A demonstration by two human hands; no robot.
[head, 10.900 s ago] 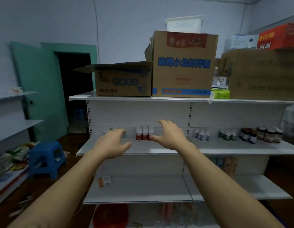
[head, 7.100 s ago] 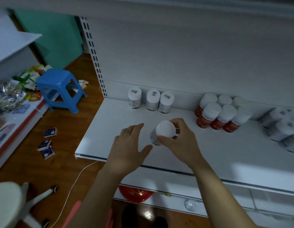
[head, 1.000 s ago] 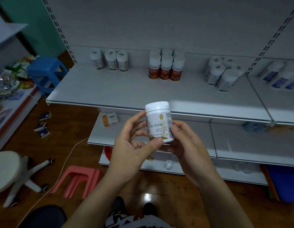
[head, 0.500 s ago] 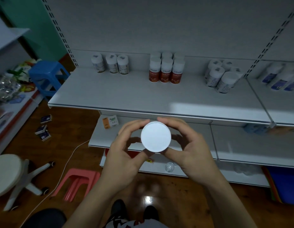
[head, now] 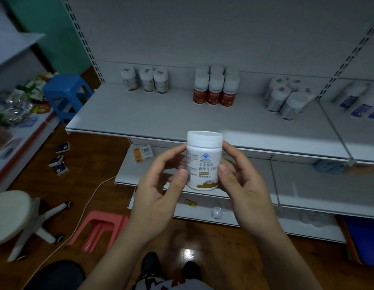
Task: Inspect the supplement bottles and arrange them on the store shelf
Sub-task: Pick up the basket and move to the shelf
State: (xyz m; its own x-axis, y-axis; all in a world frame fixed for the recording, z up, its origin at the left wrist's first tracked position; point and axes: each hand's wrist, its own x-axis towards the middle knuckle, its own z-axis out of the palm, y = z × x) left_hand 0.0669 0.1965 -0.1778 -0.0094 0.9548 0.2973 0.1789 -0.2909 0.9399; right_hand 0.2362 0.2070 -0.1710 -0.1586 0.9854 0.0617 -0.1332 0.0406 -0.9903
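"White plastic, that bottle (head: 203, 162). Where does the person have it?"

"Upright, cap on, held in front of the shelf (head: 161, 118) edge and clear of it. Both hands are clamped on it. The left hand (head: 158, 193) has its thumb on the label and its fingers curled behind. The right hand (head: 242, 185) grips the same way from the other side."

"And on the shelf?"

"Against its back wall there are three small white bottles (head: 147, 79) at the left, six red-labelled bottles (head: 215, 88) in two rows at the middle, and a cluster of blue-grey-labelled bottles (head: 286, 99) at the right. All are well apart from the hands."

"Below the shelf?"

"An orange-and-white box (head: 142, 153) sits on the next board down, and a pink stool (head: 102, 229) lies on the floor. A blue stool (head: 66, 93) stands off the shelf's left end."
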